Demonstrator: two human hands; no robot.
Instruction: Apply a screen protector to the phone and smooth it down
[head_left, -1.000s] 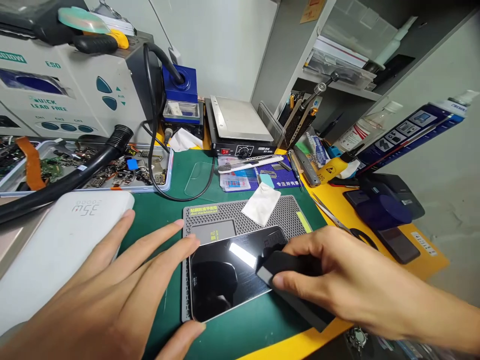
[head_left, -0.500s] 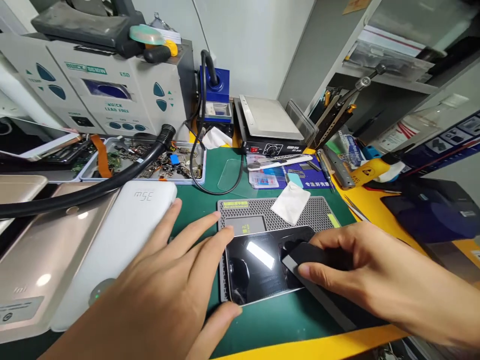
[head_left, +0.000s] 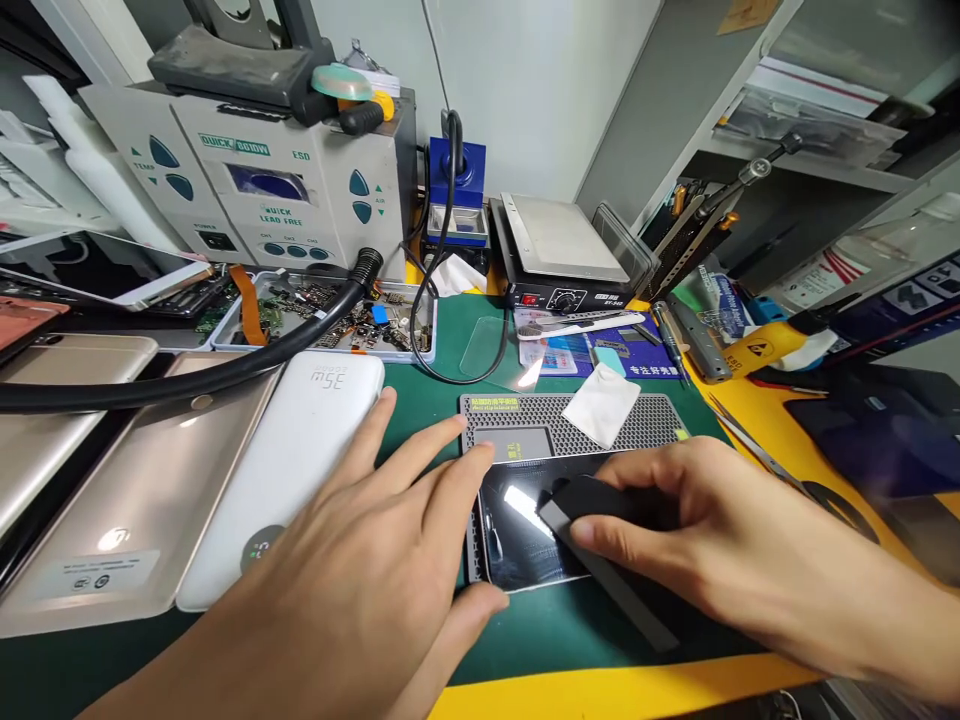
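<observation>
One glossy black rectangular phone point(head_left: 525, 560) lies with its long axis left to right along the near edge of a grey perforated mat point(head_left: 660, 425), its right end under the flat, grey-edged black pad point(head_left: 622, 590) that the right hand point(head_left: 675, 520) pinches. The left hand point(head_left: 375, 540) (splayed wide, holding nothing) sits at the phone's left corners; bare green surface point(head_left: 540, 635) leaves room toward the desk's point(head_left: 600, 685) yellow front edge.

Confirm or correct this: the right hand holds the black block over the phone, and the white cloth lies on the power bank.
Wrong place for the white cloth: the head view shows it lying mostly on the perforated mat. The right hand does hold the black block over the phone.
</observation>
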